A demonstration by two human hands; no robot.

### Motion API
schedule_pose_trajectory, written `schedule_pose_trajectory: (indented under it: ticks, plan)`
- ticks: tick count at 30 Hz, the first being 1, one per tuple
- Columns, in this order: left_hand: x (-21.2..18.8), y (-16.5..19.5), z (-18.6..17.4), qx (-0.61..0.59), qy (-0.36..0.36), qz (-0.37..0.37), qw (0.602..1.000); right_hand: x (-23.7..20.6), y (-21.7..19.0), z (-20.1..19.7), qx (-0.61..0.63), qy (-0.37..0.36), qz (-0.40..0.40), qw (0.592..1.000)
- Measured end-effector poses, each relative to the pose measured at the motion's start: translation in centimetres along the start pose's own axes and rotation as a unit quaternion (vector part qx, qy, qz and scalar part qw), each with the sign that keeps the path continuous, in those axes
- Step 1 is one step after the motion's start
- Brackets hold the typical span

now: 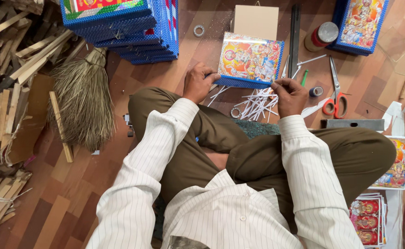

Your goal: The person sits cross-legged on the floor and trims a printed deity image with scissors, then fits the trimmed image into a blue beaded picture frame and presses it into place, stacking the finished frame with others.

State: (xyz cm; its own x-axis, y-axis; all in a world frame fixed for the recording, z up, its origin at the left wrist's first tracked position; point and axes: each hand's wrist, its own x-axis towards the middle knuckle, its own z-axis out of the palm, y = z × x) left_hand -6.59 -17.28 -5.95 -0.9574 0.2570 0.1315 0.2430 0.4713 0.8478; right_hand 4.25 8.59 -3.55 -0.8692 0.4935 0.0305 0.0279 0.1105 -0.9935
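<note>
A: Frame [250, 60], blue woven edge, colourful picture on top, lies on the wood floor [73, 184] just ahead of the crossed legs. Left hand [198, 83] has it by the near left corner, fingers curled shut on the blue edge.

B: Right hand?

A: Right hand [289, 94], just off the frame's near right corner, not touching it as far as I can see. Fingers pinched closed on a thin white strip [276, 83].

B: More strips?

A: Pile of white strips [257, 103] on the floor between the hands, right below the frame. Small metal ring [235, 112] at the pile's left edge.

B: Tools?

A: Scissors [335, 94], red handles, right of the right hand. Small tape roll [316, 91] between hand and scissors. Green pen [304, 77] just above that. Dark metal bar [294, 34] upright in view beside the frame's right side. Cardboard sheet [256, 20] behind the frame, touching its far edge.

B: Background?

A: Stack of blue frames [124, 27] top left, another frame [361, 25] top right with a capped brown jar [321, 36] against it. Broom [83, 106] left, wood sticks [4, 92] far left. Loose prints [393, 166] lower right.
</note>
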Motion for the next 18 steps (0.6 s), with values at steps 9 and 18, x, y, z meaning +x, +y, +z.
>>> schedule_pose_trajectory:
  ticks: [9, 18]
  plan:
    - [0.3, 0.0, 0.0, -0.004, -0.013, -0.009, 1.000, 0.4, 0.5, 0.4, -0.022, 0.020, 0.002, 1.000]
    - [1.0, -0.7, 0.0, -0.011, -0.023, 0.015, 1.000, 0.4, 1.1, 0.4, -0.007, 0.030, 0.011, 0.999]
